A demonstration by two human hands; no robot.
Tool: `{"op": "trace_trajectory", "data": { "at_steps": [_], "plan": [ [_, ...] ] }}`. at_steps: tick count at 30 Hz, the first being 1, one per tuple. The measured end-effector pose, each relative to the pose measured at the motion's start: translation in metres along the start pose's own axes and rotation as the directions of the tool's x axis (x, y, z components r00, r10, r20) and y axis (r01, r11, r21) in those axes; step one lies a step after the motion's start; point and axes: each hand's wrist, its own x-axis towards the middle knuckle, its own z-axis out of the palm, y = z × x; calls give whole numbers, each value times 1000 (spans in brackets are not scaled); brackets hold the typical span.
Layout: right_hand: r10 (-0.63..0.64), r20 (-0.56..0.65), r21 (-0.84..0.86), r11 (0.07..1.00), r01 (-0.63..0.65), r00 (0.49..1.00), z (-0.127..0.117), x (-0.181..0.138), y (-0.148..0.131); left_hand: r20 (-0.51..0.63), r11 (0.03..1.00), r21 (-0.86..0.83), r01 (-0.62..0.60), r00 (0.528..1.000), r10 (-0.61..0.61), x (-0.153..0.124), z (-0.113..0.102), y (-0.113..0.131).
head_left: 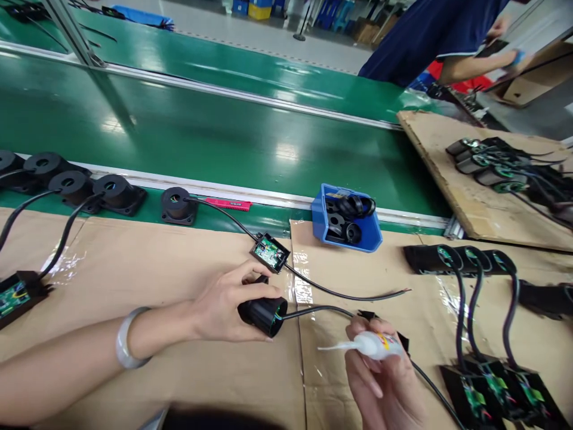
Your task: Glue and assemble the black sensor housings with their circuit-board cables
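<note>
My left hand (226,304) is wrapped round a black cylindrical housing (264,315) lying on its side on the cardboard, its open end facing right with a black cable leaving it. My right hand (385,376) is closed on a small white glue bottle (373,344), whose thin nozzle points left toward the housing's open end, a short gap away. A small open black box with a green circuit board (270,252) lies just above the left hand, wired to a black round base (176,205).
A blue bin (347,218) of black rings sits by the green conveyor (201,131). Several black round bases (71,185) line the belt edge at left. Finished housings with boards (474,269) lie at right. Another person (439,36) works at the far right.
</note>
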Motion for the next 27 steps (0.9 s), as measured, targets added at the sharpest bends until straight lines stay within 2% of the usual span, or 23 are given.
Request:
{"op": "trace_trajectory", "data": {
  "at_steps": [6,9,16,22,27],
  "plan": [
    [100,-44,97,991,-95,994,12,-3,-3,0,999,46,7,1000,-7,0,0,1],
    [101,-40,67,993,-99,994,17,-1,-3,-13,1000,13,26,1000,-26,2,-1,2],
    [-116,-167,-148,985,91,979,14,2,-7,-7,998,5,55,998,-55,2,-3,3],
    [-225,-132,-315,933,174,965,24,-7,-16,-3,999,-5,51,999,-51,3,-2,3],
    [-330,-44,-531,808,257,943,35,-20,-17,30,996,53,70,997,-71,1,-1,3]
  ]
}}
